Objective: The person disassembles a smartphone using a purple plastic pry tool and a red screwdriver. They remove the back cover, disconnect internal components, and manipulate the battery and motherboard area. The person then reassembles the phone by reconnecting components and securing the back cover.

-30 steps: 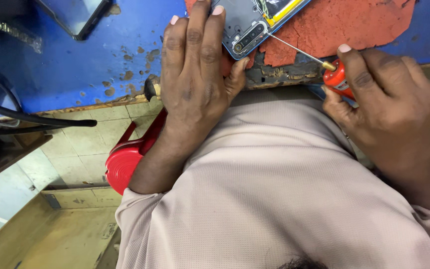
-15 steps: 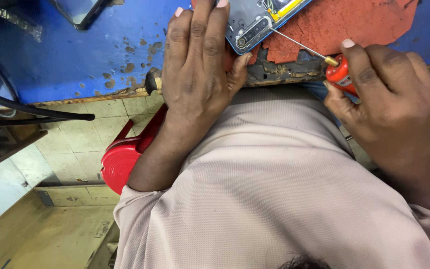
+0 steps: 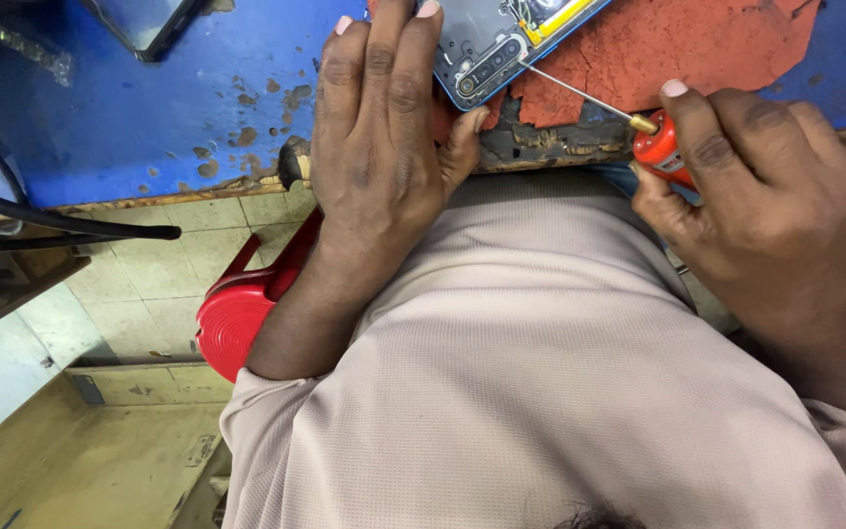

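An opened phone (image 3: 501,39) with its back off lies on a worn red mat (image 3: 678,49) at the near edge of a blue bench (image 3: 149,118). My left hand (image 3: 384,137) lies flat over the phone's left side, its thumb pressed against the phone's lower corner. My right hand (image 3: 766,186) grips a red-handled screwdriver (image 3: 658,147). Its thin metal shaft slants up and left, and the tip rests at the phone's lower right edge, beside the yellow strip.
A dark tablet or phone (image 3: 149,24) lies at the bench's far left. Black cables (image 3: 61,225) run off the bench's left edge. A red plastic stool (image 3: 237,313) stands on the tiled floor below. My beige shirt (image 3: 540,392) fills the lower frame.
The view has drifted slightly; both hands keep their hold, with the screwdriver tip staying at the phone's lower right edge.
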